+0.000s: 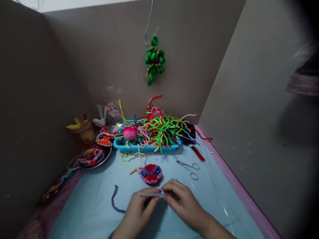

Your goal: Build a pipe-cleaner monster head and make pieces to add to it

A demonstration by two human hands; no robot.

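My left hand (pixel 142 206) is closed around a thin, translucent whitish stick (pixel 147 194), which lies level across the fingers of both hands. At the meeting point of the fingertips, a short bit of purple pipe cleaner (pixel 159 191) shows against the stick. My right hand (pixel 184 203) pinches there with thumb and forefinger; most of what it grips is hidden. Just beyond the hands sits a round red pipe-cleaner face (pixel 151 175) with purple brows, blue eyes and a pink fringe. A bent purple pipe cleaner (pixel 113 201) lies left of my left hand.
Silver scissors (pixel 188 168) and a red bar-shaped object (pixel 198 154) lie to the right. A blue tray (pixel 147 149) at the back overflows with coloured pipe cleaners. On the left are a round dish (pixel 106 157) with finished pieces and a brown pot (pixel 87 132). Grey walls enclose the table.
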